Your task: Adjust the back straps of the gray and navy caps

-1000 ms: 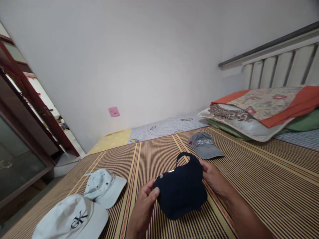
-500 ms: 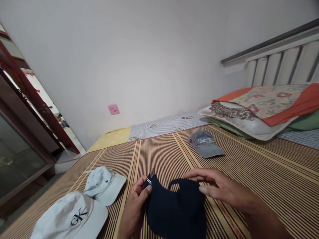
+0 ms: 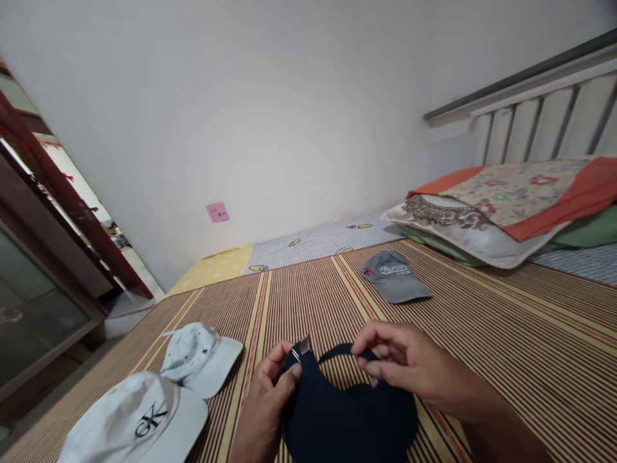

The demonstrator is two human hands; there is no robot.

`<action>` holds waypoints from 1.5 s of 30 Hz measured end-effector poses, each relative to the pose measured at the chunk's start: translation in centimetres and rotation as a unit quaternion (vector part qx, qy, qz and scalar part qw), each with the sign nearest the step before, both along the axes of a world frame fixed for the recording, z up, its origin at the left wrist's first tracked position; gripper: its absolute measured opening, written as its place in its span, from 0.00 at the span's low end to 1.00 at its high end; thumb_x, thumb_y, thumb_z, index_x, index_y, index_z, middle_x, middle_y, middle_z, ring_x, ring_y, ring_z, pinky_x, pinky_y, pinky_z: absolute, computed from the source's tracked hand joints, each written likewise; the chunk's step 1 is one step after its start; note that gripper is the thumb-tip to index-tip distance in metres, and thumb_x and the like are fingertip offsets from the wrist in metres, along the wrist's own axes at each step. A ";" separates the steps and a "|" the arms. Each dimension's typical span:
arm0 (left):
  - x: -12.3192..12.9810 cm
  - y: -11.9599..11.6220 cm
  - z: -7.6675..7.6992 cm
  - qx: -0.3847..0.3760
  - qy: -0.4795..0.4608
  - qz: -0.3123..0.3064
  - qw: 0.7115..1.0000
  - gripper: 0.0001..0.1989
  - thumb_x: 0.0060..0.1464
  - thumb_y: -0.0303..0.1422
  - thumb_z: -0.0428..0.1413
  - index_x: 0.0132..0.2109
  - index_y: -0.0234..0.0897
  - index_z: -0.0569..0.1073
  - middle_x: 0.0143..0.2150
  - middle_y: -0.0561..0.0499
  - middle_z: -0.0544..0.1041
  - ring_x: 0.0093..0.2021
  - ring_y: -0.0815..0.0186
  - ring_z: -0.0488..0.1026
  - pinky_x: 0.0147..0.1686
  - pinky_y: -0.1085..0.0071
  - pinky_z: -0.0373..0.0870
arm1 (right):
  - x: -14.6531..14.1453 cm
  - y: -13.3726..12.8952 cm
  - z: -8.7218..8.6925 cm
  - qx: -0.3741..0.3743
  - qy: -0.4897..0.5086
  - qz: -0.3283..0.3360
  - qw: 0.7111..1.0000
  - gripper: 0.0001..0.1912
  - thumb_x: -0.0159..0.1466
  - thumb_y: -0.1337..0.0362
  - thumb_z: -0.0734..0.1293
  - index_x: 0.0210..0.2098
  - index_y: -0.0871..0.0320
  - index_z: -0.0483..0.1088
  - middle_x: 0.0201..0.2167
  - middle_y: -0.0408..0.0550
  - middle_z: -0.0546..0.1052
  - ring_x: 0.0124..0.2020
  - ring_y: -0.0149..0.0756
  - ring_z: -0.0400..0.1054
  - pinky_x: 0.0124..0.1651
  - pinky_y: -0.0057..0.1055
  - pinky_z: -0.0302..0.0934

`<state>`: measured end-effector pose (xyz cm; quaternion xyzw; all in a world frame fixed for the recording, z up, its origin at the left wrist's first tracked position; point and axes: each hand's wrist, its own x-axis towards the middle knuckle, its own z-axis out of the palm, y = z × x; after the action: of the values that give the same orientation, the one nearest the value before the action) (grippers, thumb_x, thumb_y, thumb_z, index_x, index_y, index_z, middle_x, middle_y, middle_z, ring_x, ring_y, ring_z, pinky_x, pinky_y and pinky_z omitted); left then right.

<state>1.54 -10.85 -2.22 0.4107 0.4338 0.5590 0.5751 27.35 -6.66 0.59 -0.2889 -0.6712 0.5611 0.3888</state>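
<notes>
A dark navy cap [image 3: 347,418] is held low in front of me, its back opening turned up and away. My left hand [image 3: 272,392] pinches the cap's edge beside a metal buckle [image 3: 304,344]. On the other side, the fingers of my right hand [image 3: 402,360] are closed on the cap's strap [image 3: 337,350], whose free end stretches toward the buckle. Strap and buckle look close together; whether they touch I cannot tell. The cap's lower part runs out of view.
Left of my hands lie a white cap with black letters [image 3: 144,418] and a pale patterned cap [image 3: 197,357]. A grey cap [image 3: 393,276] rests farther back on the striped mat [image 3: 299,296]. Pillows [image 3: 506,212] are piled at the right, below a radiator [image 3: 544,122].
My right hand has closed on the strap and drawn it up, opening the gap at the cap's back. My left hand has shifted slightly right, with the buckle now standing up more plainly.
</notes>
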 end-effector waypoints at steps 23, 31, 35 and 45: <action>0.1 1.5 -0.3 0.009 0.043 0.025 0.999 0.21 0.48 0.46 0.71 0.37 0.34 0.76 0.29 0.53 0.76 0.29 0.70 0.70 0.32 0.77 0.66 | -1.3 3.5 -3.1 0.099 -0.049 -0.211 0.971 0.11 0.60 0.60 0.67 0.42 0.55 0.75 0.30 0.43 0.73 0.31 0.36 0.67 0.35 0.33 0.61; 0.6 -0.2 1.5 0.061 0.130 -0.034 0.989 0.18 0.55 0.47 0.66 0.37 0.36 0.74 0.31 0.55 0.71 0.32 0.71 0.64 0.33 0.77 0.60 | 0.2 0.8 0.7 0.046 0.088 -0.215 0.972 0.15 0.60 0.54 0.73 0.41 0.56 0.75 0.25 0.43 0.76 0.29 0.34 0.71 0.36 0.31 0.64; 1.5 -1.0 2.0 0.043 0.122 -0.046 0.991 0.18 0.56 0.46 0.66 0.43 0.37 0.77 0.35 0.53 0.75 0.35 0.70 0.68 0.36 0.77 0.62 | 0.6 0.5 1.0 0.036 0.136 -0.252 0.957 0.14 0.61 0.54 0.74 0.39 0.55 0.75 0.23 0.41 0.76 0.26 0.31 0.68 0.31 0.29 0.62; 2.3 -0.4 1.0 -0.006 -0.019 -0.038 0.999 0.17 0.49 0.43 0.71 0.39 0.37 0.79 0.27 0.56 0.74 0.27 0.74 0.67 0.29 0.80 0.62 | 0.8 0.8 0.6 0.042 0.139 -0.258 0.955 0.13 0.61 0.55 0.73 0.40 0.57 0.75 0.22 0.41 0.76 0.25 0.30 0.67 0.28 0.28 0.60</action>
<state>3.82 -11.29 -1.19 0.4121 0.4103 0.5421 0.6065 28.16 -5.81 1.17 -0.3546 -0.5361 0.4481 0.6214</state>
